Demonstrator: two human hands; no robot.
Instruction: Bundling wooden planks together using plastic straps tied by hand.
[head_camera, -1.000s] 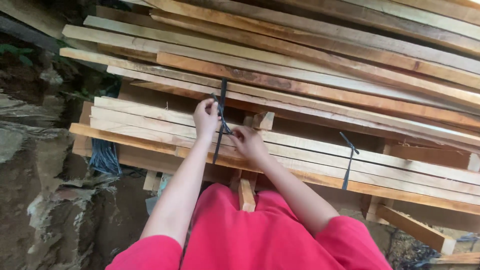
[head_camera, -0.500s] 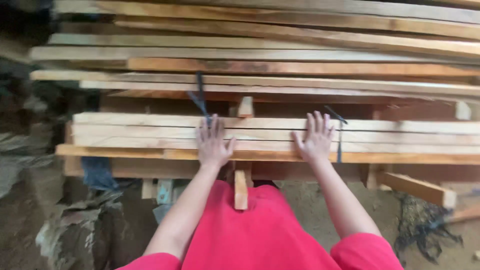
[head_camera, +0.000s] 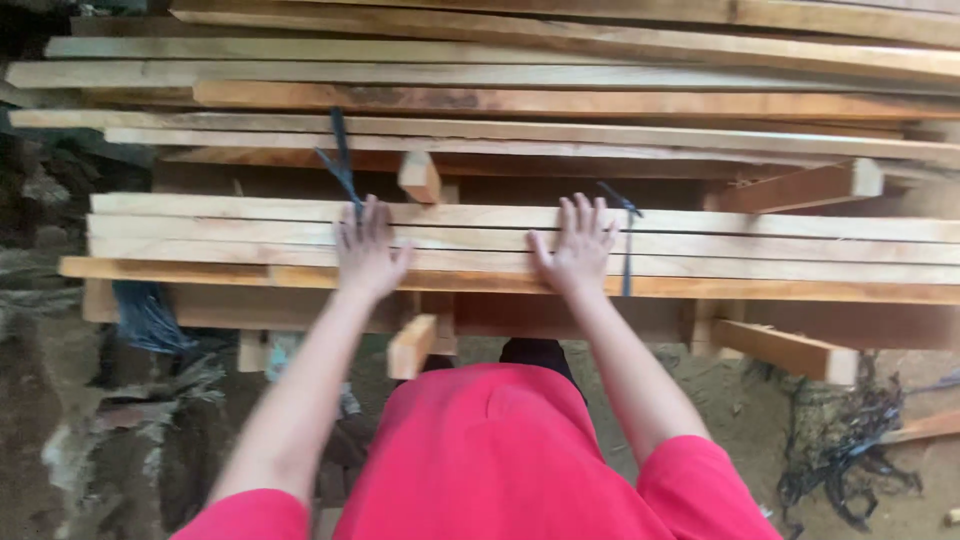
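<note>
A large stack of long sawn planks (head_camera: 560, 95) fills the upper view, layered roughly level and running left to right, with short wooden spacer blocks (head_camera: 419, 176) set between layers, apparently to keep the layers apart. In front and lowest lies a bundle of pale boards (head_camera: 760, 245), several planks deep, bound by a dark strap (head_camera: 627, 250) on the right and another dark strap (head_camera: 341, 165) on the left, which would hold the boards together as one pack. Below it, thick support battens (head_camera: 785, 349) jut out toward the viewer and carry the bundle off the sandy ground (head_camera: 730, 420). The person in a red shirt (head_camera: 500, 460) leans over, both arms stretched forward. The left hand (head_camera: 368, 250) lies flat on the bundle's top with fingers spread, just beside the left strap. The right hand (head_camera: 577, 245) rests the same way, fingers fanned, palm down, near the right strap; neither hand pinches or grips anything. Tangled dark strapping (head_camera: 850, 450) lies on the ground at right
</note>
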